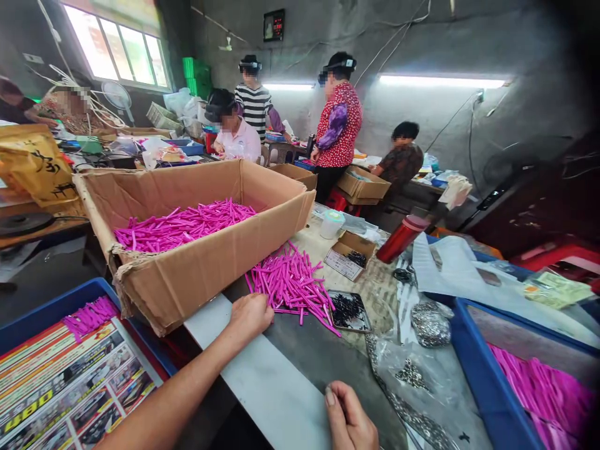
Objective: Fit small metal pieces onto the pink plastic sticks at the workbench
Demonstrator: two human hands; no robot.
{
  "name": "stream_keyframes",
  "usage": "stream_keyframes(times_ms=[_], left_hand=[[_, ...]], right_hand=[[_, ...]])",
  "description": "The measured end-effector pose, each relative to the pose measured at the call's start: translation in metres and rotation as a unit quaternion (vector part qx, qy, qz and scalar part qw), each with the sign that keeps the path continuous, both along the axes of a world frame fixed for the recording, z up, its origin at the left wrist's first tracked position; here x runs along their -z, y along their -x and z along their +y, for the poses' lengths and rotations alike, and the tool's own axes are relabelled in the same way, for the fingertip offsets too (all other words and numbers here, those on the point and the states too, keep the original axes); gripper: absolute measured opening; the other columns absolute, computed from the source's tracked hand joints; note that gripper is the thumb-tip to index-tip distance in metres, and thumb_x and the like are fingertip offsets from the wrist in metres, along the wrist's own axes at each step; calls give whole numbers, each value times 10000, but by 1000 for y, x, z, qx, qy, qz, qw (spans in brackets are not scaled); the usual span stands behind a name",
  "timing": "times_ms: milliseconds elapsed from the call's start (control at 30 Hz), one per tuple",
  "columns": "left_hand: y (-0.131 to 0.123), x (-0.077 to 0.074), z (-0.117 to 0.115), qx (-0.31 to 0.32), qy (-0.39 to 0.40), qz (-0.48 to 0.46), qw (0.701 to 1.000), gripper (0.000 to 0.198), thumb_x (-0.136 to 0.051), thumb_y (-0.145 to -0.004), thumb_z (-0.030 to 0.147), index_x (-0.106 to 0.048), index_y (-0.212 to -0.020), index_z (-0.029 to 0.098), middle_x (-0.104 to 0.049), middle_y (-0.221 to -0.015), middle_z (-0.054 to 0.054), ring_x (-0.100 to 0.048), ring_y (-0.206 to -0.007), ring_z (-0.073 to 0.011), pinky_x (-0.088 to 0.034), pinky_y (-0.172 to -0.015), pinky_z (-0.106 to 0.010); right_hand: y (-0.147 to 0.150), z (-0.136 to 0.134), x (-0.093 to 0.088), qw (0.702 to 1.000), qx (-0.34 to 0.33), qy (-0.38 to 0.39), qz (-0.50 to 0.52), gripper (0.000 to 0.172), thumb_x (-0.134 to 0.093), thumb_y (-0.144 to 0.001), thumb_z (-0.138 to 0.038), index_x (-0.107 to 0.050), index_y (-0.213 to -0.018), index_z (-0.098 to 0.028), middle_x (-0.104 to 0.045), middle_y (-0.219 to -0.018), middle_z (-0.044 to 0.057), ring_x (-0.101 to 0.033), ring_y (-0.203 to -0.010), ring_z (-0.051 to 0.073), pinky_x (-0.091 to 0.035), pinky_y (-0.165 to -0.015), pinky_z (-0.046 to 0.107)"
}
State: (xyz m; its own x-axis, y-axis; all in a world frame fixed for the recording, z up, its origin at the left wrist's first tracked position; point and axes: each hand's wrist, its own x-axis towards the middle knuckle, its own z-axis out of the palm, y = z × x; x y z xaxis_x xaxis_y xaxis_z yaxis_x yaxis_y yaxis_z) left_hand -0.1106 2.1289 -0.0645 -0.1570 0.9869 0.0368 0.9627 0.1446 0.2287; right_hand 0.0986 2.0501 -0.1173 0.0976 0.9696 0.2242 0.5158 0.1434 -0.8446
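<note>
I have the loose pile of magenta sticks (293, 281) mid-view, lying on a dark mat (323, 369) right beside the big cardboard box (201, 269) at nine o'clock, which holds many more. Taking that pile as my dial's centre, I see the left hand (252, 317) at eight o'clock, curled into a loose fist at its edge; I cannot tell whether it grips anything. The right hand (350, 420) sits at five, thumb close to bent fingers, and I cannot tell whether they pinch something. A pale strip (269, 381) runs along the near side; a small tray of black pieces (349, 311) is at four, an open carton (342, 267) at two, a red flask (400, 240) towards three. Farther out at four stands a blue tray (487, 381). Beyond, against a grey wall (375, 53), a person in stripes (253, 103) stands near twelve, another in red dots (347, 112) near one, and a bright window (124, 53) glares between ten and eleven.
</note>
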Motion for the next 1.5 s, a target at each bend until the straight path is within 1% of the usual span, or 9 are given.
stream_keyframes(times_ms=[333, 667, 800, 900, 1000, 1133, 1267, 1367, 1500], left_hand=[[-2, -9, -36, 38, 9, -57, 998, 194, -376, -704, 192, -467, -533, 182, -533, -565, 2, -515, -565, -140, -290, -507, -228], [-34, -5, -75, 318, -12, -130, 939, 165, -392, -703, 102, -465, -577, 180, -516, -538, -1, -483, -516, -121, -308, -502, -216], [-47, 0, -82, 375, -8, -138, 917, 182, -397, -708, 89, -476, -571, 180, -513, -507, 2, -473, -477, -118, -300, -480, -223], [-52, 1, -78, 336, -19, -225, 914, 199, -403, -734, 127, -509, -571, 172, -499, -489, 6, -461, -463, -109, -310, -467, -210], [-55, -1, -69, 220, -8, -394, 892, 151, -479, -720, 237, -552, -608, 168, -495, -475, 17, -445, -442, -103, -325, -440, -198], [-67, -4, -58, 45, 36, -650, 758, 177, -605, -607, 305, -563, -694, 157, -527, -466, 25, -463, -420, -106, -357, -400, -192], [-85, -4, -52, 10, 49, -760, 648, 227, -657, -575, 278, -587, -733, 130, -543, -485, 27, -470, -438, -89, -375, -429, -185], [-93, -3, -45, 23, 62, -773, 631, 233, -655, -598, 278, -605, -754, 112, -532, -492, 31, -463, -441, -76, -375, -453, -183], [-96, -2, -26, 31, 36, -761, 647, 219, -631, -636, 307, -606, -737, 114, -576, -594, 8, -478, -453, -68, -376, -453, -177]], right_hand=[[-2, 1, -3, 999, -36, -10, 19, 287, -430, -761, -449, -553, -703, -196, -526, -547, -21, -485, -486, 119, -397, -497, 186], [-4, 5, -16, 982, -36, 58, 175, 366, -456, -765, -396, -502, -1026, -144, -562, -688, 17, -518, -599, 129, -428, -527, 195], [-5, 1, -27, 984, -53, 46, 162, 266, -473, -760, -385, -582, -861, -164, -540, -635, 6, -488, -576, 123, -405, -535, 205], [-8, -1, -28, 974, -29, 84, 211, 267, -485, -747, -411, -579, -744, -162, -480, -541, -19, -425, -491, 101, -351, -458, 197], [-9, -1, -24, 938, -5, 132, 320, 296, -526, -712, -442, -553, -749, -149, -459, -500, -38, -358, -413, 72, -286, -398, 186], [-4, -1, -22, 907, 7, 133, 399, 294, -575, -686, -424, -537, -765, -142, -495, -515, -29, -365, -409, 64, -272, -397, 179], [2, 1, -28, 896, 13, 123, 426, 306, -593, -661, -434, -521, -744, -148, -490, -499, -35, -360, -400, 59, -262, -384, 167], [2, 6, -33, 909, -5, 128, 396, 314, -561, -670, -453, -511, -723, -148, -493, -498, -32, -353, -385, 58, -258, -378, 173], [-15, 22, -44, 966, -16, 101, 238, 279, -494, -712, -410, -541, -773, -142, -535, -570, -4, -433, -454, 95, -333, -440, 210]])
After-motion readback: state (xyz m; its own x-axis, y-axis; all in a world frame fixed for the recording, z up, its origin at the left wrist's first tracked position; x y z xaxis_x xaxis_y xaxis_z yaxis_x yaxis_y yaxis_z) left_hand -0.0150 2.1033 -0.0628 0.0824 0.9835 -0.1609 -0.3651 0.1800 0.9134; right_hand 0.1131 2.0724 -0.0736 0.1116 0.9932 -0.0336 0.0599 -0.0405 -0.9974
